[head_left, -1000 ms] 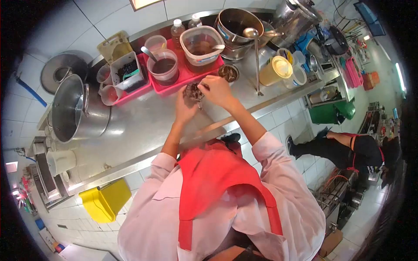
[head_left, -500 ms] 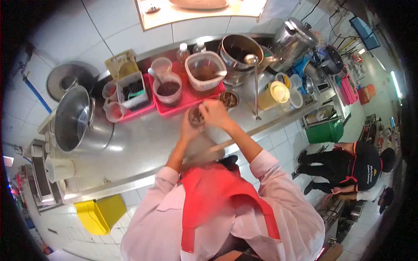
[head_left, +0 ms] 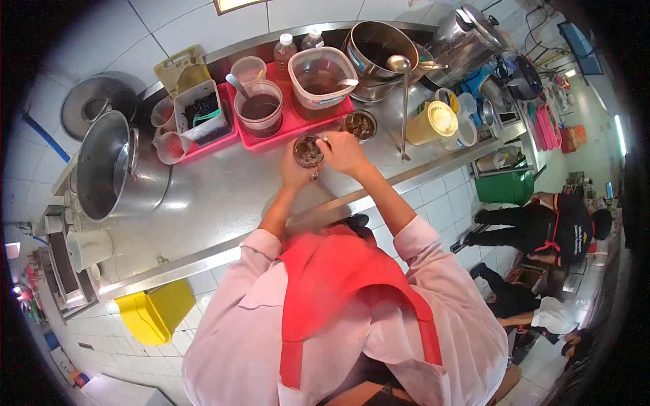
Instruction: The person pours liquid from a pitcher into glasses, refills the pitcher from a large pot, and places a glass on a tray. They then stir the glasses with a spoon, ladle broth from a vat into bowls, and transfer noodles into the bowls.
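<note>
A glass of dark iced drink (head_left: 308,151) stands at the front of the steel counter, between my two hands. My left hand (head_left: 295,169) is wrapped round its left side. At its right rim, my right hand (head_left: 344,153) is closed with curled fingers against the glass; the fingertips are partly hidden. Just behind the right hand stands a second glass of dark iced drink (head_left: 360,124). A pink tray (head_left: 271,141) lies beyond, bearing a tub of dark liquid (head_left: 260,115) with a spoon and a square tub of brown liquid (head_left: 321,81).
To the left are a large steel pot (head_left: 105,166) and a white box of black pieces (head_left: 201,115). A big pot (head_left: 380,51), a long ladle (head_left: 404,101) and a yellow container (head_left: 432,123) stand right. Co-workers (head_left: 569,230) are at the far right.
My right hand has moved from over the glass's top to its right side, so the drink's surface shows more. The view has tilted down, and another co-worker shows more at the lower right.
</note>
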Available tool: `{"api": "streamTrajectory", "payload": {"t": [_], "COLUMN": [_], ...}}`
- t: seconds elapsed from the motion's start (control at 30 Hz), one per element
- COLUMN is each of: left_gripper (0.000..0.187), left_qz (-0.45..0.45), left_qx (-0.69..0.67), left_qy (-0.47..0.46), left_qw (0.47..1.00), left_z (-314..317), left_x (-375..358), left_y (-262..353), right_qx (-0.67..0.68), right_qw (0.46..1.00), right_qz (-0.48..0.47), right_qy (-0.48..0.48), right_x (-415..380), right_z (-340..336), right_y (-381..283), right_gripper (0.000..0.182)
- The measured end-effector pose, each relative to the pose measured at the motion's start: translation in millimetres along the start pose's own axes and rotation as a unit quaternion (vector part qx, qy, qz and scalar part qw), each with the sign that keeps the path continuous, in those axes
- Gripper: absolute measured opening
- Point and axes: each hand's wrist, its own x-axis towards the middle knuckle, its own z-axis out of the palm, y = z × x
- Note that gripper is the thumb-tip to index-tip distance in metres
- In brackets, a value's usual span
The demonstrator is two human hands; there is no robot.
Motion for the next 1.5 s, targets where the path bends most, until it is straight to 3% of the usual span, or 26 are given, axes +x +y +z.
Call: {"api": "streamTrajectory", "payload": {"t": [0.07,0.17,0.27,0.37,0.43,0.53,0.63,0.73,0.87,0.97,1.03,1.07,1.13,1.2,1.37,1.43,1.5], "left_gripper": [0.073,0.071,0.07,0.069,0.069,0.068,0.072,0.07,0.066,0.065,0.064,0.064,0.063,0.063,0.069,0.062,0.057], "left_qz": [0.002,0.021,0.034,0.013,0.037,-0.004,0.034,0.017,0.054,0.033,0.043,0.042,0.056,0.062,0.06,0.108,0.149], "left_qx": [-0.017,-0.028,-0.004,-0.004,0.021,-0.037,0.016,-0.03,0.031,-0.016,-0.015,-0.01,0.018,0.032,0.066,-0.002,-0.018], "left_qy": [0.005,0.015,0.021,0.02,0.039,0.002,0.032,0.022,0.041,0.038,0.043,0.048,0.056,0.049,0.065,0.051,0.048], "left_qw": [1.0,0.999,0.999,1.0,0.998,0.999,0.999,0.999,0.997,0.999,0.998,0.998,0.997,0.996,0.994,0.993,0.988], "left_z": [1.9,6.2,5.5,3.7,5.0,5.3,2.8,-2.5,-14.4,-17.9,-18.0,-19.3,-21.8,-25.1,-14.9,-4.7,7.8], "left_x": [-1.3,0.8,1.9,-4.0,-2.3,-2.6,-0.9,-4.0,-4.6,-0.9,4.4,4.5,15.5,30.5,108.3,157.4,212.5], "left_y": [-4.0,-6.7,-1.5,-1.0,-1.6,-11.4,0.8,-4.8,8.9,24.9,42.0,54.7,85.5,115.2,151.6,178.0,194.0], "right_qx": [-0.003,-0.02,-0.01,-0.023,-0.032,-0.018,-0.019,0.003,-0.014,0.07,0.276,0.281,0.418,0.51,0.44,0.29,0.272], "right_qw": [0.999,0.999,1.0,0.999,0.999,1.0,0.999,0.997,0.996,0.994,0.959,0.958,0.881,0.816,0.867,0.937,0.94], "right_qz": [-0.021,0.033,0.012,0.02,0.005,-0.013,-0.041,-0.069,-0.083,-0.081,0.04,0.037,0.201,0.234,0.232,0.157,0.144], "right_qy": [-0.027,0.024,-0.017,0.039,-0.012,-0.013,-0.02,-0.018,-0.029,0.002,0.051,0.047,0.099,0.142,0.028,-0.113,-0.149], "right_x": [-4.7,-7.6,-10.7,-16.0,-16.0,-24.5,-43.1,-67.4,-93.6,-109.3,-120.1,-128.7,-138.9,-142.7,-117.3,-98.6,-86.1], "right_z": [-1.9,-1.7,1.1,1.5,-5.4,-11.0,-11.5,-46.8,-82.6,-90.5,-89.4,-89.3,-93.4,-108.0,-194.7,-222.2,-238.4], "right_y": [0.1,0.4,-1.0,-1.5,-4.1,-1.9,5.7,-20.2,-31.8,-17.3,-1.4,8.4,30.9,49.7,79.7,93.5,109.9], "right_gripper": [0.027,0.028,0.027,0.027,0.026,0.024,0.021,0.015,0.014,0.019,0.026,0.026,0.029,0.028,0.026,0.016,0.013]}}
